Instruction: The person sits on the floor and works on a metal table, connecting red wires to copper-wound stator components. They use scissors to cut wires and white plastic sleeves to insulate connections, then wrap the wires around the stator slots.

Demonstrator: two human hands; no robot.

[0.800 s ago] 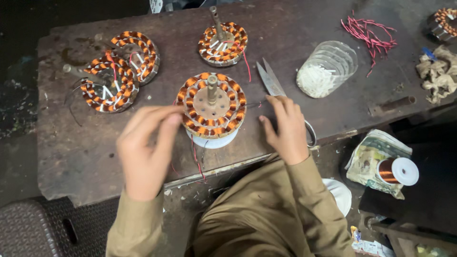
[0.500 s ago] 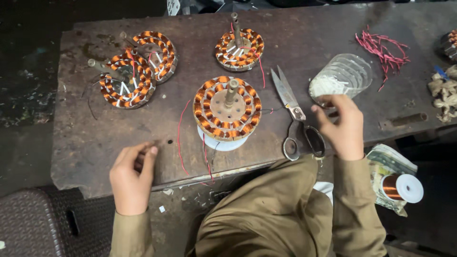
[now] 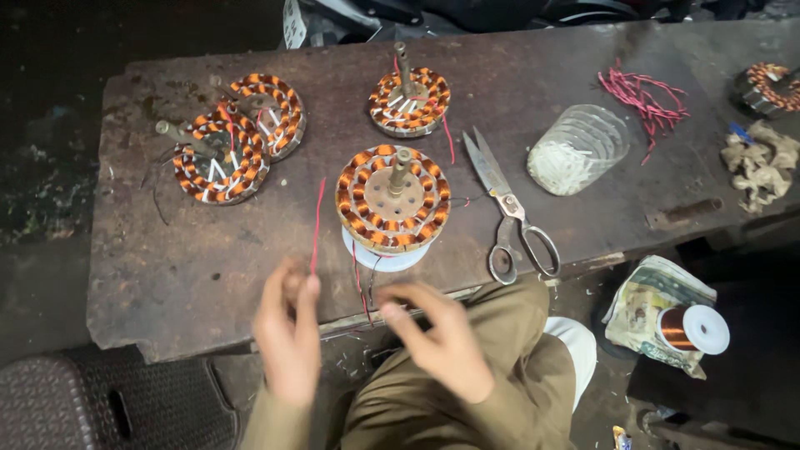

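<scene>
A round copper-wound motor stator (image 3: 392, 198) with a centre shaft stands on a white disc (image 3: 385, 254) near the bench's front edge. My left hand (image 3: 289, 329) pinches a thin red wire (image 3: 317, 218) that rises towards the stator. My right hand (image 3: 437, 337) hovers just in front of the bench edge, fingers curled near thin leads (image 3: 363, 287) hanging from the stator; whether it grips one is unclear. Scissors (image 3: 510, 212) lie to the right of the stator.
Three more stators (image 3: 221, 157) (image 3: 273, 108) (image 3: 409, 100) sit at the back of the worn bench (image 3: 167, 275). A clear jar (image 3: 577, 150) lies on its side, red wires (image 3: 642, 92) beyond it. A copper wire spool (image 3: 692, 328) rests lower right.
My right hand has left the scissors and come back to the middle in front of the stator. My left hand has lifted a red wire upright.
</scene>
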